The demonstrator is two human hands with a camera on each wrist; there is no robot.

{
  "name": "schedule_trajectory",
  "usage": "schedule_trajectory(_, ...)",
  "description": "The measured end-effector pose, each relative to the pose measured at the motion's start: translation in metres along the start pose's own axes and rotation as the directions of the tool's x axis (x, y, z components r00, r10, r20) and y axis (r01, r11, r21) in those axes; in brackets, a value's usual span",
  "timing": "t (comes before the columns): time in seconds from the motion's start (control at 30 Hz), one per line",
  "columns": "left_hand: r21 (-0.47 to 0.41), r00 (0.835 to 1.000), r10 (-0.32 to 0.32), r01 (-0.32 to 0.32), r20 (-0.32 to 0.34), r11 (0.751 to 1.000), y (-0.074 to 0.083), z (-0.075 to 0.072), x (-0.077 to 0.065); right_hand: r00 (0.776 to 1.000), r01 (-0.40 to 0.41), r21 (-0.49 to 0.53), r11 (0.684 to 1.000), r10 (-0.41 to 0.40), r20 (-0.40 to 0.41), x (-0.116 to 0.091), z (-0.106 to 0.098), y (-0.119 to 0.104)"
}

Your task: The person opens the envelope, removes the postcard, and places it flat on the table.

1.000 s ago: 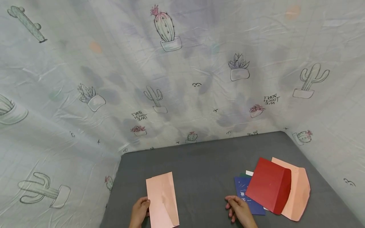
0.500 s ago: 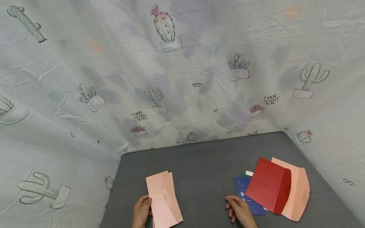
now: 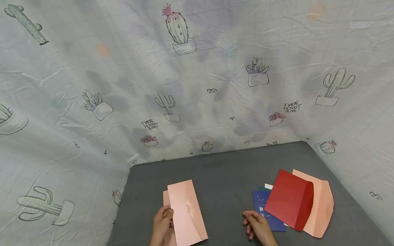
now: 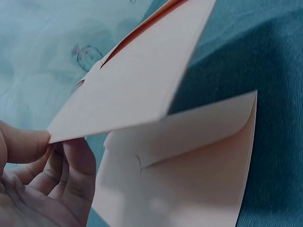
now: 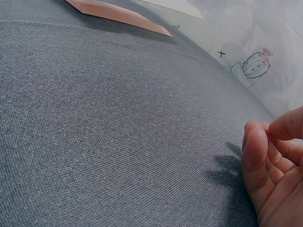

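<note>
Pink envelope juts rightward from the pinching left hand

Left hand shifted rightward, upper pink envelope carried along, lower envelope's left edge exposed

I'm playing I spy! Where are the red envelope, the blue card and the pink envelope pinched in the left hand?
Red envelope [image 3: 285, 199], head view: middle of its body.
Blue card [image 3: 260, 200], head view: its uncovered upper-left part.
Pink envelope [image 4: 130, 85], left wrist view: middle of its flat face.
</note>
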State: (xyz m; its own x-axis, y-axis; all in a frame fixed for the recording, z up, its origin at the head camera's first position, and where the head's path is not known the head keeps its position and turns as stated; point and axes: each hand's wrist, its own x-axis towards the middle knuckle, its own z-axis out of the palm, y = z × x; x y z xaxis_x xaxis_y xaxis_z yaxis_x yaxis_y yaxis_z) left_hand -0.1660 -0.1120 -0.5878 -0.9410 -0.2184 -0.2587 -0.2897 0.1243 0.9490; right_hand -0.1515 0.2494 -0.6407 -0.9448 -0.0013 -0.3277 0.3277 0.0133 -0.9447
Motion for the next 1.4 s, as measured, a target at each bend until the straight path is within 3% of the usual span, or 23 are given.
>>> schedule_trajectory(0.17, -0.003, 0.997, 0.009, -0.009, 0.081, 1.0, 0.001, 0.011, -0.004, 1.0, -0.007, 0.0, 1.0, 0.007, -0.002, 0.0, 0.0, 0.001)
schedule_trajectory(0.57, -0.013, 0.988, 0.031, -0.029, 0.151, 0.999, 0.003, 0.035, -0.018, 1.0, -0.019, -0.018, 1.0, 0.019, -0.014, 0.0, 0.001, -0.002)
schedule_trajectory(0.77, -0.023, 0.986, 0.033, -0.03, 0.166, 0.999, -0.005, 0.048, -0.02, 0.999, -0.037, -0.024, 0.999, 0.037, -0.013, 0.002, 0.0, 0.001)
schedule_trajectory(0.97, -0.078, 0.977, 0.002, 0.015, 0.215, 0.997, -0.015, 0.061, -0.024, 0.999, -0.04, -0.026, 0.999, 0.039, -0.019, 0.004, 0.0, 0.003)
schedule_trajectory(1.4, -0.135, 0.963, -0.001, 0.039, 0.269, 0.99, -0.026, 0.079, -0.028, 0.999, -0.036, -0.029, 0.999, 0.036, -0.01, 0.002, -0.001, 0.002)
